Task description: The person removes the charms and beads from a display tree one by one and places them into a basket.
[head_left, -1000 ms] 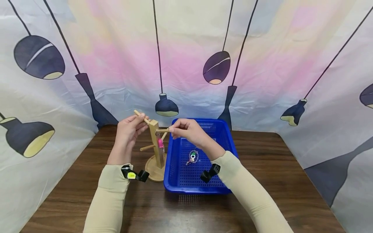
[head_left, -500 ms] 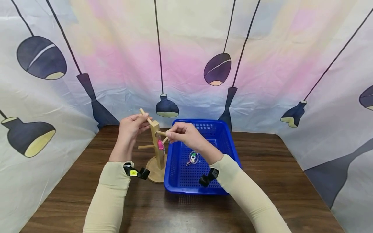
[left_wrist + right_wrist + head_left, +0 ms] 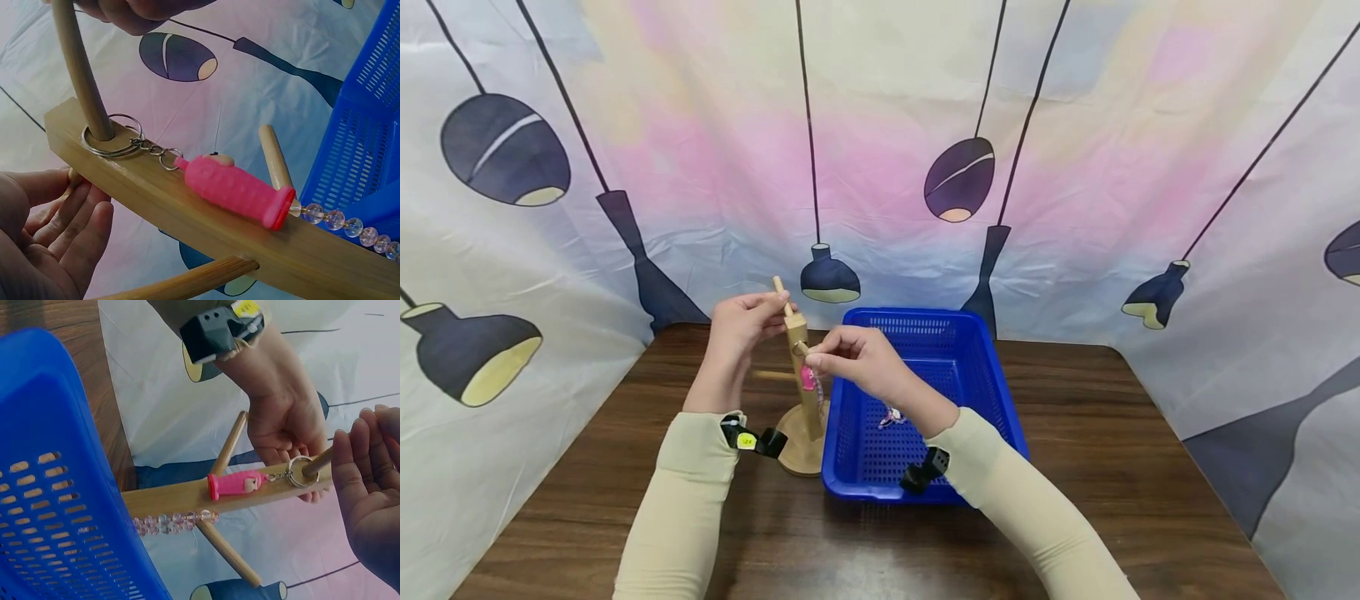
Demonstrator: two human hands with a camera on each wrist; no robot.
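A wooden peg stand (image 3: 811, 412) with a round base stands left of the basket. At its top, my left hand (image 3: 736, 333) pinches a peg that points toward the back. My right hand (image 3: 867, 367) pinches the end of another upper peg, turned toward me. A pink figure keychain (image 3: 234, 190) hangs from that peg, its metal ring (image 3: 302, 472) looped around it close to the post. Strung clear and pink beads (image 3: 353, 226) hang from a lower peg (image 3: 228, 553) beside it. In the right wrist view, part of the left hand is behind the post.
The blue plastic basket (image 3: 925, 314) sits right beside the stand, below my right hand. A small beaded item (image 3: 891, 417) lies inside it, partly covered by the hand. Brown wooden table (image 3: 1090, 450) surrounds both, with a printed curtain (image 3: 887, 167) behind.
The stand has turned on the spot: the peg in my right hand has swung toward me, and the left one toward the back. My right hand has moved left and slightly down.
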